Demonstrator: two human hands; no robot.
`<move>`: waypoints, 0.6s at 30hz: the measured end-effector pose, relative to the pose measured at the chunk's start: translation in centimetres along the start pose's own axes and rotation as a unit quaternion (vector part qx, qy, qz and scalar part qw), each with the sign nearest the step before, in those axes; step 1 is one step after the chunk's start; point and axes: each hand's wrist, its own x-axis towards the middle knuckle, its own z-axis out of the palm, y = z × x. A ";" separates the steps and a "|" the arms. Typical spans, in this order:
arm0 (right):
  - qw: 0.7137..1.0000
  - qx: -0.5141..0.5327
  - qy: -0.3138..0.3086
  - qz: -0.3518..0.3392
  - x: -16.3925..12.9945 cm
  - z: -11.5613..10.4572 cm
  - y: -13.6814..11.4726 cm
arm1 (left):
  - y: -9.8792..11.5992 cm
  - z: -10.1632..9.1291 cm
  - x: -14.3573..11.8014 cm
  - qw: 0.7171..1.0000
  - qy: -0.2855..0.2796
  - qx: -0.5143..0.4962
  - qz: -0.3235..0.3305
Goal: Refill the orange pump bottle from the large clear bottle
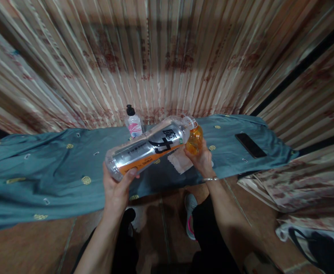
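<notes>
My left hand (118,186) grips the base of a large clear plastic bottle (150,146) with a silver and orange label. The bottle is tilted, its neck toward the upper right. In my right hand (201,158) is a smaller bottle with orange contents (194,140), held right by the large bottle's mouth. Whether the two mouths touch I cannot tell. Below the bottles a pale tissue (180,161) lies on the cloth. Behind the large bottle stands a clear pump bottle (134,123) with a black top and a pink label.
A blue-green cloth (55,160) with yellow pineapple prints covers the long surface before me. A black phone (250,145) lies at its right. Patterned curtains (167,57) hang behind and to the sides. A dark bag-like item (323,247) rests on the tiled floor at lower right.
</notes>
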 end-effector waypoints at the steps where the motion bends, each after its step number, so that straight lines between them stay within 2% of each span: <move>1: 1.000 0.001 0.003 -0.003 0.0 0.0 0.0 | 0.0 0.0 0.0 1.000 0.004 -0.002 -0.002; 11: 1.000 0.000 0.006 -0.002 0.0 0.2 0.5 | 0.0 0.1 0.0 1.000 0.001 -0.006 0.013; 18: 1.000 0.003 0.001 0.005 0.0 0.1 0.3 | 0.2 0.2 0.0 1.000 0.005 -0.009 0.001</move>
